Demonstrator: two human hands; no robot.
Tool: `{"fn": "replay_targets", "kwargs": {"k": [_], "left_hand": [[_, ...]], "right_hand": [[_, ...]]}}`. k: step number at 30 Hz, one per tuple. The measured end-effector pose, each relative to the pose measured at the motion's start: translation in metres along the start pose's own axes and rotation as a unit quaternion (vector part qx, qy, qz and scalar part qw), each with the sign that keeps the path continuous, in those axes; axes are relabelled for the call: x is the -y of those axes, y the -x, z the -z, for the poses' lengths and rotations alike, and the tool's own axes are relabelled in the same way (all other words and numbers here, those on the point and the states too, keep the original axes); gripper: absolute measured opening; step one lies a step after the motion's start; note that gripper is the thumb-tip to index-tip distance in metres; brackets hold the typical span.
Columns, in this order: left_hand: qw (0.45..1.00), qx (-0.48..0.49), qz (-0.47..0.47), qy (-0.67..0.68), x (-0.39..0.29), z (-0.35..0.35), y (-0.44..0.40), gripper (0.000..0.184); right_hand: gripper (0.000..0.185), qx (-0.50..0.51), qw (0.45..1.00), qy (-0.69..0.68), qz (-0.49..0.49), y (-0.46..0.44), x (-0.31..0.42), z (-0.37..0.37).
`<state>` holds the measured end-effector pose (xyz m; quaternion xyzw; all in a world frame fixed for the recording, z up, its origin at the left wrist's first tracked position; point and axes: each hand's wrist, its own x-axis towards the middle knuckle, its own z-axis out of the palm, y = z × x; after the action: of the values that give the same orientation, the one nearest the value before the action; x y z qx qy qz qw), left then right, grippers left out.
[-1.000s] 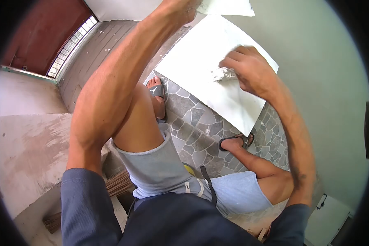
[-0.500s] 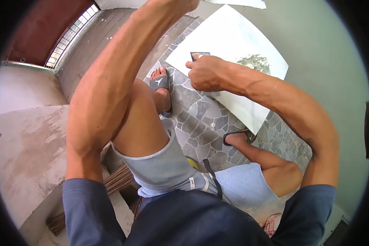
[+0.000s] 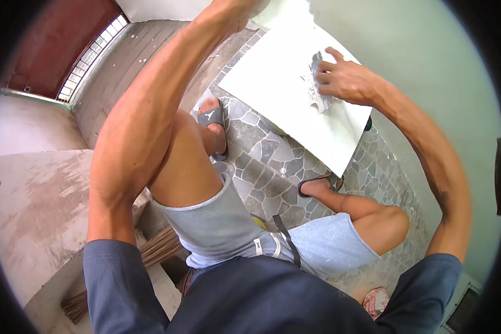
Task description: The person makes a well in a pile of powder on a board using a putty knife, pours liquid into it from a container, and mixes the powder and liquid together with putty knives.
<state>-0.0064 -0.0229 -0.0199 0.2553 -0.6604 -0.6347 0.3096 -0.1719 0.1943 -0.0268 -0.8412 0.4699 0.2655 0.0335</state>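
A white board (image 3: pixel 261 72) lies tilted over the grey stone-patterned floor. Over its right half, my right hand (image 3: pixel 342 80) grips a flat grey scraper (image 3: pixel 319 83) smeared with pale paste, its edge at a patch of the paste on the board. My left hand (image 3: pixel 242 8) is at the top edge, partly cut off, beside a whitish sheet or plate (image 3: pixel 273 12). Its fingers are hidden, so its hold on that piece cannot be made out.
Sandalled feet (image 3: pixel 212 117) stand beside the board. A bundle of thin sticks (image 3: pixel 160 245) lies at lower left by a rough plastered block (image 3: pixel 44 206). A pale green wall (image 3: pixel 440 83) rises at right. A red-and-white bag (image 3: pixel 376 300) is at the bottom.
My right hand swung left across the board with the scraper, then back to the right. The board's dark smudge is no longer visible. My left hand stays near the top edge.
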Motion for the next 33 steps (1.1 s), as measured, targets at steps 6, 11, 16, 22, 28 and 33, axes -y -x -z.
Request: {"fn": "replay_targets", "kwargs": {"k": [6,11,16,22,28,33], "left_hand": [[0.993,0.047,0.033,-0.105,0.016,-0.004,0.009,0.064],[0.982,0.135,0.065,-0.119,0.012,-0.015,0.014,0.042],[0.98,0.142,0.056,-0.128,0.012,-0.026,0.014,0.046],[0.98,0.144,0.037,-0.13,0.015,-0.037,0.005,0.052],[0.975,0.156,0.044,-0.153,0.009,-0.038,0.01,0.051],[0.983,0.118,0.03,-0.14,0.009,-0.051,0.012,0.038]], "right_hand": [[0.023,-0.168,0.983,0.026,-0.075,0.06,0.018,-0.061],[0.027,-0.218,0.964,-0.013,-0.153,0.072,0.023,-0.05],[0.028,-0.255,0.928,0.038,-0.268,0.075,0.019,-0.038],[0.03,-0.231,0.941,0.014,-0.249,0.051,0.071,-0.084],[0.028,-0.191,0.926,0.002,-0.325,0.064,0.086,-0.061],[0.028,-0.169,0.946,0.012,-0.275,0.056,0.123,-0.097]]}}
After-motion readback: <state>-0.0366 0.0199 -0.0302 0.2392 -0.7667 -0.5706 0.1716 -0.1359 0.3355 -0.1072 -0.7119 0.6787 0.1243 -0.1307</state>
